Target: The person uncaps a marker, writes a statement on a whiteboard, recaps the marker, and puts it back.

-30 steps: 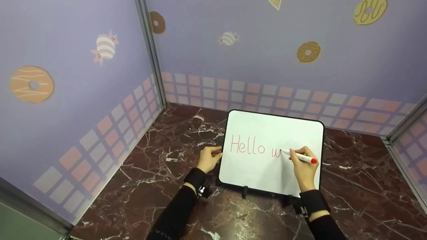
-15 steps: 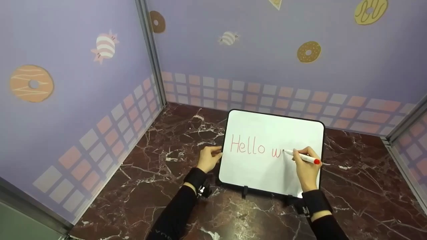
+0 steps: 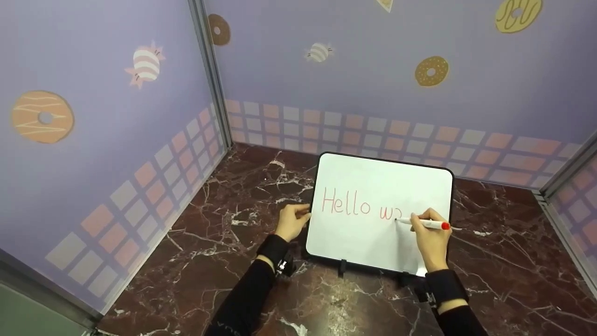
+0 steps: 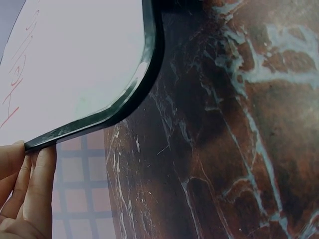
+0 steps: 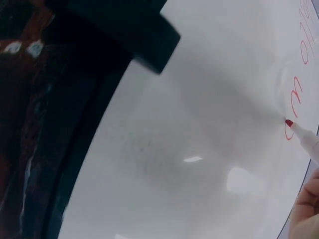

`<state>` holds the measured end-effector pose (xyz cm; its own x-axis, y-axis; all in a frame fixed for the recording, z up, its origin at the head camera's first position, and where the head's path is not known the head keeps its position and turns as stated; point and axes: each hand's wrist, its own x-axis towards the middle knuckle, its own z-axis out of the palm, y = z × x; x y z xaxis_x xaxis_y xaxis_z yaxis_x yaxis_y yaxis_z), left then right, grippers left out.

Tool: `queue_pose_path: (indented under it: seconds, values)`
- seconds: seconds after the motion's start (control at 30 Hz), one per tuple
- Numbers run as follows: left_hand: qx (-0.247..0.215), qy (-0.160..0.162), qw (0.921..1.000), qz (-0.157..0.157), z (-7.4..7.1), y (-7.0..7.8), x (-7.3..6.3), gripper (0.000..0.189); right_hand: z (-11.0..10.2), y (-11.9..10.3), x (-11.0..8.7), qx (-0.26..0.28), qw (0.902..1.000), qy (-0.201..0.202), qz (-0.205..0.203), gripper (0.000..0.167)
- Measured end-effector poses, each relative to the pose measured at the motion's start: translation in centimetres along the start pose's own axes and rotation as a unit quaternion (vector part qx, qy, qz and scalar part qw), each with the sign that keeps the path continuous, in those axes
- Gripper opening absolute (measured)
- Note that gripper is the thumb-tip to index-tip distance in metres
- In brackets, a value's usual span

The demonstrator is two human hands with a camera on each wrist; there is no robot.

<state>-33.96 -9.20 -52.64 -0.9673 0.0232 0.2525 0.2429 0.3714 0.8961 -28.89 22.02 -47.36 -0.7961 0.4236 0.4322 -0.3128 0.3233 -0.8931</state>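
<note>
A whiteboard (image 3: 354, 242) with a black frame leans back on small black feet. Red handwriting (image 3: 346, 203) on it reads "Hello w", followed by a partly drawn round letter. My left hand (image 3: 291, 221) pinches the board's left edge; in the left wrist view its thumb lies on the front and the fingers (image 4: 42, 174) go behind the frame. Between the thumb and fingers of my right hand (image 3: 431, 240) is a white marker (image 3: 426, 223) with a red end. Its red tip (image 5: 289, 122) touches the board at the round letter in the right wrist view.
The board stands on a dark red marbled tabletop (image 3: 210, 261). Behind it rises a purple wall (image 3: 364, 84) with printed doughnuts and checks, and another wall (image 3: 102, 154) stands at the left. Black camera bands (image 3: 273, 249) wrap both wrists.
My right hand has shifted slightly right, and the marker tip has moved right and then down. A curved red stroke has appeared after the "w". The left hand and board have stayed still.
</note>
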Motion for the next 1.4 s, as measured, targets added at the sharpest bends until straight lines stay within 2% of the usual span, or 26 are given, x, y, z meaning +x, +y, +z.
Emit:
queue_pose_path:
  seconds: [0.13,0.23,0.47,0.73,1.0,1.27,1.4]
  values:
    - [-0.002,-0.002,1.0000,0.007,0.2,-0.2,0.0,0.030,0.2,-0.4,0.3,0.020,0.9998,-0.002,-0.003,0.021]
    - [-0.004,-0.002,1.0000,0.004,0.2,-0.1,-0.2,0.030,0.2,-0.5,0.5,0.044,0.9989,0.012,-0.004,0.022]
    - [0.010,0.003,0.9999,0.012,-0.1,-0.1,-0.1,0.030,-0.7,-0.1,0.9,0.041,0.9980,0.047,-0.007,0.022]
    - [0.008,-0.001,0.9999,-0.006,-0.2,0.0,-0.2,0.030,-1.2,0.6,1.1,0.046,0.9988,0.015,-0.001,0.022]
    - [-0.004,-0.002,1.0000,-0.002,0.0,0.0,-0.1,0.030,-1.1,0.8,1.2,0.013,0.9999,0.008,-0.007,0.020]
    - [0.007,0.000,0.9999,0.011,-0.1,0.1,-0.1,0.030,-1.7,3.1,1.5,-0.031,0.9992,0.014,0.023,0.022]
    - [0.013,-0.003,0.9999,0.004,-0.1,0.2,-0.2,0.030,-1.7,3.0,1.4,-0.028,0.9992,0.019,0.021,0.022]
